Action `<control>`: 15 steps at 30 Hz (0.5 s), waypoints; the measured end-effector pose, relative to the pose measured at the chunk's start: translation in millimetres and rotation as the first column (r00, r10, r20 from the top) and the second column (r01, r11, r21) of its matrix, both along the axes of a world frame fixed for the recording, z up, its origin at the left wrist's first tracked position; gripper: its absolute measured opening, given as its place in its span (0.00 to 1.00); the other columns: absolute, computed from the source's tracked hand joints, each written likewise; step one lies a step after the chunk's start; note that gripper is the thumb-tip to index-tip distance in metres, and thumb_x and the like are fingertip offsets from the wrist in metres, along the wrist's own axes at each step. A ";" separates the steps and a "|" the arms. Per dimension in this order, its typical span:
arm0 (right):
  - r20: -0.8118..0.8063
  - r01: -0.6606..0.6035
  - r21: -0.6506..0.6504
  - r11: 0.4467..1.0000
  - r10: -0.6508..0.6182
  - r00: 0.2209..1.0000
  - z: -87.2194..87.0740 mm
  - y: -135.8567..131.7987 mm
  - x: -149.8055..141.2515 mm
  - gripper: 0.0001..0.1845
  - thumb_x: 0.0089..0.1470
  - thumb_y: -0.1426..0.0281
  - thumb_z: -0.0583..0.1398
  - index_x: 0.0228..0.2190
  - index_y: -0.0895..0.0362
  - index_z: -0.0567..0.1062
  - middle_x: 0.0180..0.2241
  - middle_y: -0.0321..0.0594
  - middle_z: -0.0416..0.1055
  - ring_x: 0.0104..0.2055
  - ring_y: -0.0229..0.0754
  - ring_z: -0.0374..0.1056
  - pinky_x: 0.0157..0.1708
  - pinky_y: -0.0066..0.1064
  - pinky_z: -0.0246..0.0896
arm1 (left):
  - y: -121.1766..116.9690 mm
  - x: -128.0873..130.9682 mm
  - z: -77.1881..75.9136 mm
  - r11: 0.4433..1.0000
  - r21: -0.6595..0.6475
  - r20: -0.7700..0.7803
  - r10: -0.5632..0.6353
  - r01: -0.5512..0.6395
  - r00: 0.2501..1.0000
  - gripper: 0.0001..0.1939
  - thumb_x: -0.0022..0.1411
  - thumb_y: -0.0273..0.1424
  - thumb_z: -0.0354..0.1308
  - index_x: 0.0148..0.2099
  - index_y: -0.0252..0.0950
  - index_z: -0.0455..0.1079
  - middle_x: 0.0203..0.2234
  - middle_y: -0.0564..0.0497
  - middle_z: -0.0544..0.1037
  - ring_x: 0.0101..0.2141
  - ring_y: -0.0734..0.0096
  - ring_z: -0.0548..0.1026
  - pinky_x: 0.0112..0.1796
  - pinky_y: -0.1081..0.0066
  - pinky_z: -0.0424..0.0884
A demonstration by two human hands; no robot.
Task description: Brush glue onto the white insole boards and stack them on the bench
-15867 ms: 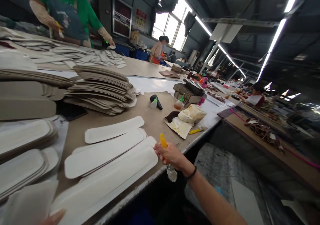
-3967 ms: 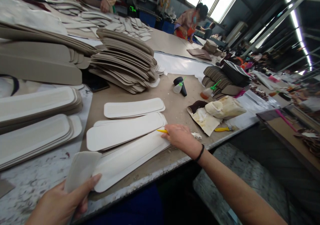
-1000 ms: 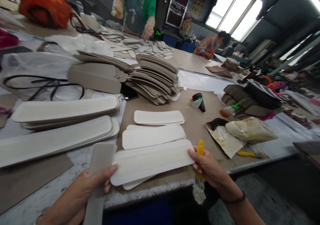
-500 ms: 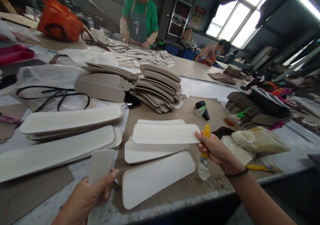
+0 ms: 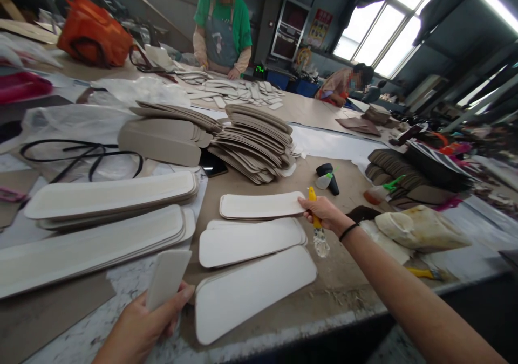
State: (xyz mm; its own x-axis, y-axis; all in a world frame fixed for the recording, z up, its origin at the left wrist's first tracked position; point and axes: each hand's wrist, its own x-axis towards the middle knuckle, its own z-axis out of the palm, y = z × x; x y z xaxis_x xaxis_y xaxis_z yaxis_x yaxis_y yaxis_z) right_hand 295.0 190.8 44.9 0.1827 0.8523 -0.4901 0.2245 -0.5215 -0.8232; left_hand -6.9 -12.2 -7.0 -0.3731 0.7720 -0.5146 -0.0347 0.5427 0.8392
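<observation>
My right hand (image 5: 324, 211) is closed round a yellow-handled brush (image 5: 312, 196), its bristles pointing down and caked with white paste. Its thumb and finger also touch the right end of a long white piece (image 5: 259, 205) with rounded corners, which lies on the farthest of three small piles. Nearer to me are the middle pile (image 5: 251, 242) and the front pile (image 5: 254, 294) of similar flat pieces. At lower left, my left hand (image 5: 156, 315) grips a pale, slightly see-through strip (image 5: 168, 277), upright between thumb and fingers.
Stacks of long white pieces (image 5: 109, 197) lie left. Behind stand a brown-edged stack (image 5: 254, 143) and a phone (image 5: 212, 165). At right are small bottles (image 5: 374, 193), a stained bag (image 5: 421, 228) and another yellow-handled brush (image 5: 421, 273). A person in green (image 5: 222, 29) works across the table.
My right hand has carried the white piece from the front pile to the far pile, where it now lies. The brush stays in that hand. My left hand still holds the strip.
</observation>
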 end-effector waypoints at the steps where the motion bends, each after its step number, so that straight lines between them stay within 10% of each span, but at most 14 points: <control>1: 0.028 -0.001 0.000 1.000 0.001 1.000 2.1 -0.3 0.9 0.17 0.55 0.72 0.63 0.20 0.57 0.63 0.11 0.32 0.62 0.12 0.29 0.56 0.09 0.17 0.54 | -0.1 1.0 3.1 1.000 -0.009 -0.010 -0.013 0.013 1.000 0.28 0.36 0.56 0.66 0.28 0.35 0.72 0.08 0.55 0.65 0.15 0.71 0.61 0.22 0.72 0.55; 8: 0.211 0.033 0.146 0.989 -0.064 0.975 28.0 -18.6 12.5 0.13 0.59 0.66 0.60 0.25 0.59 0.69 0.18 0.38 0.69 0.14 0.33 0.63 0.13 0.23 0.62 | -2.6 9.7 24.7 0.973 -0.086 -0.214 -0.230 0.216 0.949 0.23 0.40 0.53 0.62 0.26 0.37 0.74 0.07 0.55 0.66 0.14 0.65 0.64 0.21 0.69 0.55; 15: 0.068 -0.197 0.474 0.858 0.188 0.980 38.7 -119.4 -31.2 0.34 0.52 0.40 0.54 0.29 0.60 0.76 0.26 0.42 0.73 0.20 0.33 0.63 0.15 0.21 0.59 | -9.9 16.6 12.9 0.945 -0.127 -0.174 -0.322 0.303 0.931 0.18 0.43 0.50 0.58 0.19 0.40 0.66 0.07 0.54 0.68 0.13 0.67 0.65 0.20 0.70 0.56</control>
State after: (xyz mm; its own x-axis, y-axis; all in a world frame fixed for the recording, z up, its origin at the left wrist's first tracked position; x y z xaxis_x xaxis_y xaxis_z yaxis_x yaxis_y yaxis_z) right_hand 263.9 71.4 83.6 -0.0041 0.9999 -0.0140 0.2978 -0.0122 -0.9545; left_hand 9.7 -22.1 5.9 -0.2194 0.8157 -0.5353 0.3043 0.5785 0.7568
